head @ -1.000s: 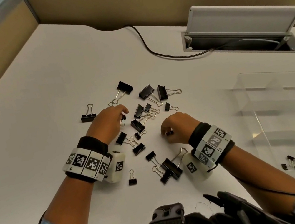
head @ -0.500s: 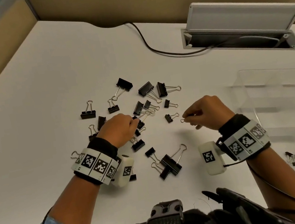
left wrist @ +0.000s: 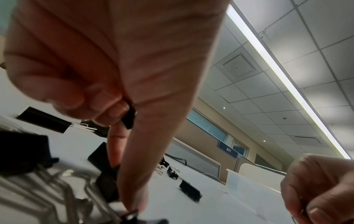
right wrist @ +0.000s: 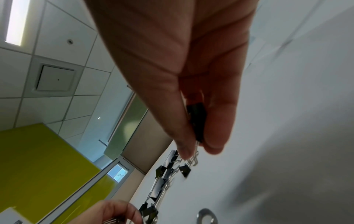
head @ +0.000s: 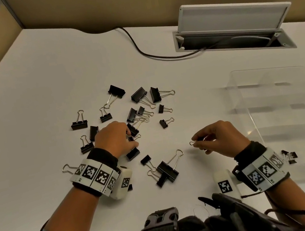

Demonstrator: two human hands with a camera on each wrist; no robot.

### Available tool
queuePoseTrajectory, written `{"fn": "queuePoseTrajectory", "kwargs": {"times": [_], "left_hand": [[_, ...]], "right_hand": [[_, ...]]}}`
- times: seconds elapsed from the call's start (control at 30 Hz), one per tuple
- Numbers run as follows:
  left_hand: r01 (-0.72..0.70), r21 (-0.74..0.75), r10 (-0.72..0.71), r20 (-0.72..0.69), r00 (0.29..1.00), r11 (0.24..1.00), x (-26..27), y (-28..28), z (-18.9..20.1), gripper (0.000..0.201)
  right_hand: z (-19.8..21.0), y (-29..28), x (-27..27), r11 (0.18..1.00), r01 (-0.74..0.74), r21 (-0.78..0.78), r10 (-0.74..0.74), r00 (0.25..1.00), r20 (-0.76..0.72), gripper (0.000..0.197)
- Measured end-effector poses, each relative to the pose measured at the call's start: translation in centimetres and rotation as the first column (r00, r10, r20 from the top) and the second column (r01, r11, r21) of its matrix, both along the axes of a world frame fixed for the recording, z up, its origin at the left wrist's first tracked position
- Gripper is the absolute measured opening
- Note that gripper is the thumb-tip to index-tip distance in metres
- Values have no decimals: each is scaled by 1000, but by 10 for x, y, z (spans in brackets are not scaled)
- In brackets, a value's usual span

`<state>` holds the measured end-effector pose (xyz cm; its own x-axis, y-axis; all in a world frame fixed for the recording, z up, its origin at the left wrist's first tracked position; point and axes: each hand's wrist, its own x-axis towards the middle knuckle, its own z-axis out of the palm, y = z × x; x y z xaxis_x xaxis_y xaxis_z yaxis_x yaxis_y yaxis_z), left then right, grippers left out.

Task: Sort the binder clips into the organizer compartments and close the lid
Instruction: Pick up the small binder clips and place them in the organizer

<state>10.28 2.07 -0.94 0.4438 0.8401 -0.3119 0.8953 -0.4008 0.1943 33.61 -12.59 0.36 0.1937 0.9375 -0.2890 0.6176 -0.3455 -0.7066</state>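
Black binder clips (head: pixel 140 95) of several sizes lie scattered on the white table (head: pixel 40 77). My left hand (head: pixel 131 141) is down in the pile. It pinches a small black clip (left wrist: pixel 129 116) in its curled fingers, while its index fingertip touches another clip (left wrist: pixel 107 181) on the table. My right hand (head: pixel 202 141) hovers to the right of the pile and pinches a small binder clip (head: pixel 200 139) (right wrist: pixel 197 121), wire loops pointing left. The clear organizer (head: pixel 280 114) lies open at the right, with a few small clips (head: pixel 288 156) in its near compartment.
An open cable hatch (head: pixel 233 27) with a raised flap sits at the back right, and a black cable (head: pixel 147 53) runs from it across the table. A tan partition wall stands behind. A large clip pair (head: pixel 167 171) lies near the front between my hands.
My right hand has lifted a small clip off the table and carried it to the right, toward the organizer. My left hand has shifted right and nearer within the pile.
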Motion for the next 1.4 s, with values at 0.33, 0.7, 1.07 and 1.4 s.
{"fn": "queuePoseTrajectory", "kwargs": {"times": [0.33, 0.7, 1.07, 1.4], "left_hand": [[6, -13, -6, 2, 1000, 1000, -2, -4, 5, 39], [364, -295, -203, 460, 865, 883, 29, -57, 18, 27], [362, -408, -80, 564, 822, 838, 33, -60, 11, 27], [385, -529, 35, 620, 784, 756, 41, -62, 7, 31]], "right_hand": [[3, 3, -12, 995, -19, 94, 26, 997, -76, 19], [4, 10, -38, 955, -67, 288, 120, 977, -174, 36], [3, 9, -32, 961, -69, 267, 129, 968, -217, 21], [0, 5, -34, 966, -137, 219, 166, 979, -122, 28]]}}
